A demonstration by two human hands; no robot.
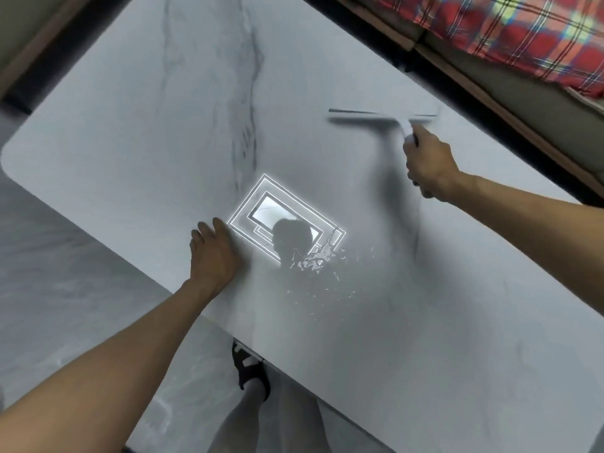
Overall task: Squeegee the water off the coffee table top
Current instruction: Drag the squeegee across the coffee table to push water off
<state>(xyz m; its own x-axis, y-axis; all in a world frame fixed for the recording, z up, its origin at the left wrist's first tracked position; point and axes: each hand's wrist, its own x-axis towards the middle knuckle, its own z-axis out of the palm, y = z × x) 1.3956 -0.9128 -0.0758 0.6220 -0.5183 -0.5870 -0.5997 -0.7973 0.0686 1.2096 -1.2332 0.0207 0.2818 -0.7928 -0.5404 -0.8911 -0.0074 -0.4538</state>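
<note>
So the right hand (429, 166) has its fingers clenched round the handle of the squeegee (385, 117), and the blade sticks out past the fingertips toward the far side of the table (130, 109), running crosswise. The whole tool is blurry, so I honestly can't tell if the blade edge is touching the top or just above it; there's a soft shadow of it on the surface right under the blade. The left hand (214, 253) isn't grasping anything: it lies flat, palm down, fingers released and spread a little, right at the near edge of the table. The water (318, 256) is a small shiny puddle with loose droplets scattered around it, sitting just off to the thumb side of the left hand and well apart from the squeegee, nearer the person than the right hand's knuckles. Next to the left fingertips there's a bright reflection of a rectangular ceiling light (281, 217) in the glossy top, with the dark outline of a head across it, and the puddle overlaps its corner. The table is pale grey marble-look with a dark vein running off beyond the left fingertips. Past the squeegee, off the far edge, there's a red plaid blanket (523, 34). Below the near edge you can see a foot in a black sandal (250, 367) on the grey floor (49, 273).
</note>
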